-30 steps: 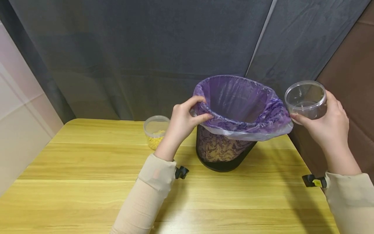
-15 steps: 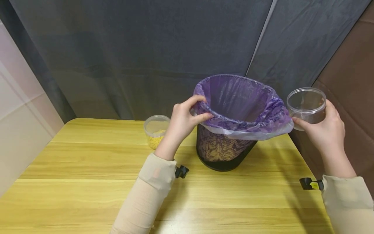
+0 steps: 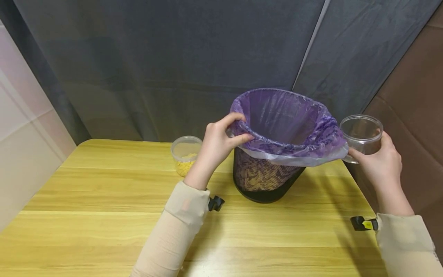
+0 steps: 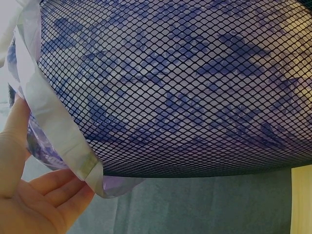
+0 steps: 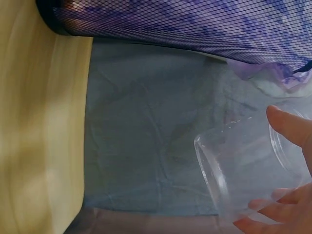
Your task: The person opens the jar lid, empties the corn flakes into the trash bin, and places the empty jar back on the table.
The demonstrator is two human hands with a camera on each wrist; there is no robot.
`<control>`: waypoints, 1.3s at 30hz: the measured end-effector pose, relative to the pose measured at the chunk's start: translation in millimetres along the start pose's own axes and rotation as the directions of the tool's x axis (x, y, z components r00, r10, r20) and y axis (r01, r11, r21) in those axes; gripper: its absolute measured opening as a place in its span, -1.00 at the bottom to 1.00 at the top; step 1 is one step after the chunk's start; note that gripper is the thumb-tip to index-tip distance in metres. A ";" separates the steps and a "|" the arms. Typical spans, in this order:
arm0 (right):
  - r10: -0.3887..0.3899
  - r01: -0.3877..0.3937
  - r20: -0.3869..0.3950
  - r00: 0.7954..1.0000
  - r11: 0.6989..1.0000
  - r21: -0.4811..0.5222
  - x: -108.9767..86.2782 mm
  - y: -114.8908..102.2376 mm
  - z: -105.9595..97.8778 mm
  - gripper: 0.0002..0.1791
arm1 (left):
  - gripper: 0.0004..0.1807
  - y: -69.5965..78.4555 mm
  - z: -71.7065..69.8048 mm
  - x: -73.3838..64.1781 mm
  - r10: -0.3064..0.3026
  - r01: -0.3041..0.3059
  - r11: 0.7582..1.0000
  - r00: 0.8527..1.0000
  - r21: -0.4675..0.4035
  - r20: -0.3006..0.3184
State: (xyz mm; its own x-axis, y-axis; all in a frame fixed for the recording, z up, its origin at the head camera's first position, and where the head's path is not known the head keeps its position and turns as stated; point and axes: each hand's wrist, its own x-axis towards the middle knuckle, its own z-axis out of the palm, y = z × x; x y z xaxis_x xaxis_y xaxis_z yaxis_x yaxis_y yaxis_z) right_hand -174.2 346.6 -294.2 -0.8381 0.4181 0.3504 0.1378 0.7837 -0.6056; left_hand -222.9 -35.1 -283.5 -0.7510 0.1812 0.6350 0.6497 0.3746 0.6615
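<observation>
A black mesh wastebasket [image 3: 266, 177] stands on the table, lined with a purple plastic bag [image 3: 277, 111] folded over its rim. My left hand [image 3: 221, 138] pinches the lined rim at its near left side, thumb outside. In the left wrist view, fingers and thumb [image 4: 17, 122] lie at the bag's pale folded edge. To the right of the basket, my right hand [image 3: 382, 161] grips an empty clear plastic jar [image 3: 361, 134], held upright without a lid. The right wrist view shows thumb and fingers round the jar [image 5: 243, 161], past the table's edge.
Behind my left hand, a second clear jar [image 3: 185, 152] holding small yellow pieces sits on the wooden table [image 3: 114, 200]. A dark grey curtain [image 3: 173, 69] closes off the back, and a brown panel [image 3: 412, 115] stands on the right.
My right hand has come down and slightly left with the clear jar. My left hand keeps its place on the wastebasket's rim.
</observation>
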 end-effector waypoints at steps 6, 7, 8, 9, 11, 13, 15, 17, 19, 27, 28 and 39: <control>0.049 -0.049 0.038 0.998 0.999 -0.019 -4.2 9.2 7.6 0.03 | -0.59 0.0 0.2 -0.3 -0.004 0.004 1.000 1.000 0.006 0.001; 0.055 -0.055 0.044 0.998 0.998 -0.020 -4.8 10.7 8.9 0.04 | -0.59 -0.1 0.3 -0.4 -0.003 0.003 1.000 1.000 0.006 0.000; 0.062 -0.061 0.049 0.997 0.998 -0.022 -5.5 12.1 10.3 0.04 | -0.59 -0.1 0.4 -0.3 -0.003 0.003 1.000 1.000 0.006 0.000; 0.067 -0.066 0.054 0.996 0.998 -0.022 -6.4 13.5 11.7 0.04 | -0.59 -0.1 0.4 -0.5 -0.004 0.004 1.000 1.000 0.006 0.001; 0.078 -0.077 0.066 0.995 0.997 -0.018 -8.4 16.3 14.6 0.06 | -0.59 0.1 0.4 -0.4 -0.004 0.004 1.000 1.000 0.006 0.001; 0.080 -0.079 0.075 0.994 0.997 -0.009 -10.6 19.4 17.4 0.09 | -0.58 0.5 0.4 -0.3 -0.004 0.004 1.000 1.000 0.006 0.000; 0.079 -0.078 0.085 0.993 0.997 -0.009 -12.5 22.8 19.6 0.11 | -0.58 0.9 0.2 -0.3 -0.003 0.003 1.000 1.000 0.005 -0.001; 0.076 -0.074 0.093 0.993 0.997 -0.017 -13.9 26.0 21.3 0.12 | -0.57 1.2 0.2 -0.2 -0.003 0.003 1.000 1.000 0.005 -0.002; 0.076 -0.073 0.101 0.992 0.997 -0.025 -14.9 28.9 22.7 0.13 | -0.57 1.3 0.1 -0.3 -0.001 0.001 1.000 1.000 0.005 -0.003; 0.105 -0.101 0.130 0.986 0.994 -0.033 -18.1 37.3 29.0 0.16 | -0.59 -0.1 0.4 -1.0 -0.003 0.003 1.000 1.000 0.007 -0.004; 0.106 -0.103 0.132 0.986 0.994 -0.034 -18.6 38.4 29.8 0.16 | -0.59 -0.3 0.5 -1.0 -0.004 0.004 1.000 1.000 0.005 -0.004; 0.121 -0.116 0.171 0.978 0.992 -0.041 -24.4 52.6 39.2 0.17 | -0.59 -0.4 1.1 -0.6 -0.001 0.001 1.000 1.000 0.000 -0.007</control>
State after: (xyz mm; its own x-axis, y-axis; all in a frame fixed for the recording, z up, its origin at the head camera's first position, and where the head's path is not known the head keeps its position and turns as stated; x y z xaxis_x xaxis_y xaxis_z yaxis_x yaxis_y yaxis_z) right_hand -167.1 359.6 -362.6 -0.8928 0.4256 0.1472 0.2556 0.7481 -0.6124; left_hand -222.8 -34.4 -284.6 -0.7508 0.1745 0.6371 0.6490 0.3745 0.6623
